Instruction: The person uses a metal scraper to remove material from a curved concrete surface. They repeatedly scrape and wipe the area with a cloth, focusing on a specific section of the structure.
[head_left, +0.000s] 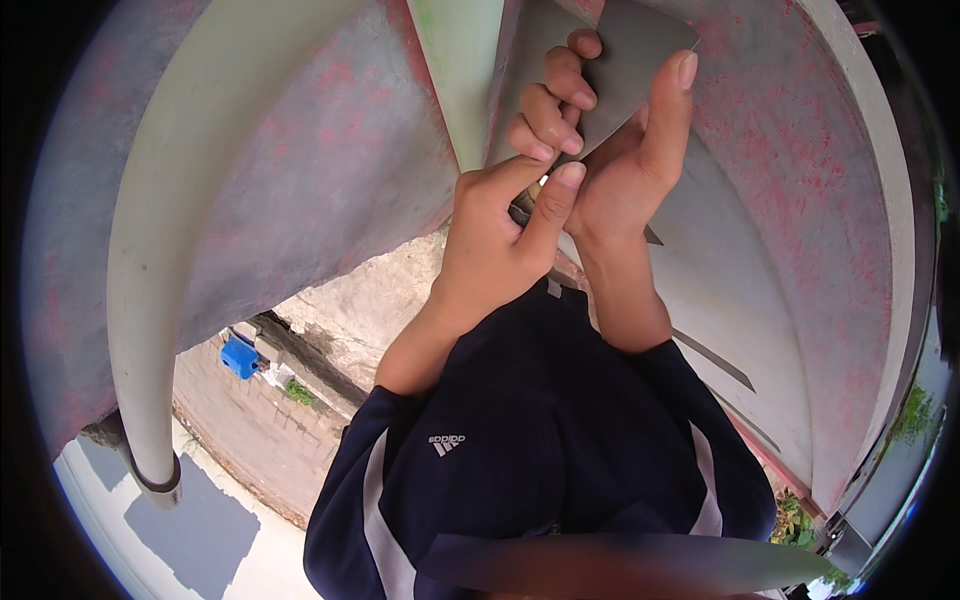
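A flat grey metal blade, wide at its far end and narrowing toward me like a putty knife (pixel 636 62), is between my hands at the upper middle. My right hand (pixel 625 180) is turned palm up beneath it, the fingers curled round its left edge and the thumb stretched up along its right side. At the narrow near end, my left hand (pixel 505 225) is closed, thumb pressed toward the index finger. A small pale bit shows under that thumb, perhaps the handle; most of it is hidden by the fingers.
Curved grey panels with reddish patches (pixel 330 130) rise on both sides. Between them tapers a pale green strip (pixel 462 70). A thick pale curved tube (pixel 150 250) bends down at left. Lower left lie paving (pixel 225 410) and a blue object (pixel 240 357). Dark slits (pixel 715 360) mark the right panel.
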